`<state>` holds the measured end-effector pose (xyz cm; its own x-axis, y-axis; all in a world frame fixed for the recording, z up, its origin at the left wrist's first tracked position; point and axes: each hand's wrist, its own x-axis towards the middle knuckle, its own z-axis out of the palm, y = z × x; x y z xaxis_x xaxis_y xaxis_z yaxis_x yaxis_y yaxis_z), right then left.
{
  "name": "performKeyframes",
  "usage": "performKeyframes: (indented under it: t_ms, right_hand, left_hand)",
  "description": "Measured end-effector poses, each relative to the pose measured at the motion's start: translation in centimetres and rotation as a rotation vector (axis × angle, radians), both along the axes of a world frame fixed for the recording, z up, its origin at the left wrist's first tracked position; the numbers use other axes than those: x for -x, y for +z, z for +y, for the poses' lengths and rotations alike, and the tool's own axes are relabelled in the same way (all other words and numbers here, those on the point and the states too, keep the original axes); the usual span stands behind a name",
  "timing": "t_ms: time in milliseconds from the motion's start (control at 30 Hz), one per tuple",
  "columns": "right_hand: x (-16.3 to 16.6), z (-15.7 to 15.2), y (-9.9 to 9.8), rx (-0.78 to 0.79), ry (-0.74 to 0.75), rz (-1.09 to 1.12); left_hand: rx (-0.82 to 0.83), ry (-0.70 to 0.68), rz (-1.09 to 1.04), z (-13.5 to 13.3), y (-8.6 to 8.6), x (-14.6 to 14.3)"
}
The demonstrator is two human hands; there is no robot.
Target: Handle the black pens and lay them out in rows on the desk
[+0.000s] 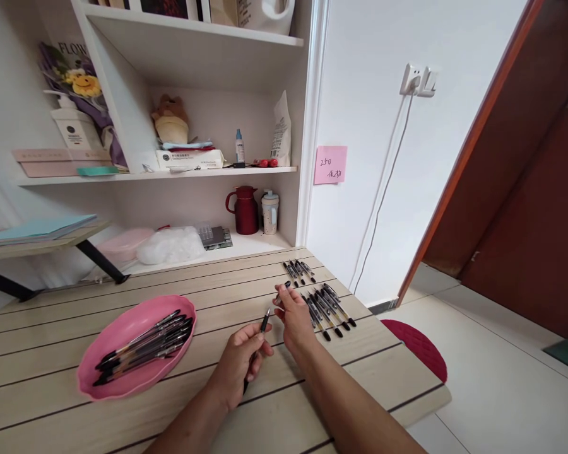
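My left hand (234,360) is closed around a black pen (265,320), its bare writing tip pointing up and away from me. Close by on the right, my right hand (296,320) pinches a small pen cap (287,285) with a dark end, apart from the pen tip; fingers partly hide it. Beyond and beside my right hand lie two groups of capped pens, a far group (299,271) and a nearer group (331,309), roughly side by side. To the left, a pink oval bowl (86,381) holds several more pens (146,347).
The slatted wooden table (208,416) ends at a rounded right corner. Behind it stands a white shelf unit (194,38) with a red jug (246,211) and a cup (269,213). A small raised stand (71,239) is at left, and a red stool (419,347) sits beside the table.
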<state>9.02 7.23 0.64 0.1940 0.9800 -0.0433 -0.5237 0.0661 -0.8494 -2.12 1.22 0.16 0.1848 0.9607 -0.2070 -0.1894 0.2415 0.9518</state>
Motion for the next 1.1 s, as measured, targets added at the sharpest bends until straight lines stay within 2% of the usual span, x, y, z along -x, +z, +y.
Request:
performKeyframes:
  t_ms: [133,267,367,433,567,700,867,1100]
  right_hand:
    - [-0.2,0.1,-0.2,0.043,0.012,-0.022]
    - [0.6,0.3,-0.4,0.037,0.089,-0.181]
    - [0.1,2.0,0.9,-0.002,0.165,-0.542]
    - [-1.2,4.1,2.3,-0.035,0.144,-0.997]
    - [-4.1,8.9,4.2,0.021,0.043,-1.306]
    - [-4.6,11.7,3.3,0.084,0.022,-1.568]
    - [-3.3,12.9,1.7,0.092,0.069,-1.757]
    - [-3.1,13.5,1.2,0.082,0.08,-1.814]
  left_hand:
    - [0.024,0.038,-0.074,0.2,0.0,0.2]
    - [0.024,0.085,-0.151,0.5,0.0,0.4]
    - [0.029,0.098,-0.179,0.6,-0.1,0.4]
    - [0.031,0.095,-0.181,0.7,-0.1,0.4]
    - [0.023,0.079,-0.16,0.7,-0.2,0.2]
    - [0.024,0.06,-0.14,0.7,-0.5,0.2]
    - [0.021,0.055,-0.126,0.9,-0.8,0.1]
    - [0.023,0.037,-0.117,1.0,-0.8,0.1]
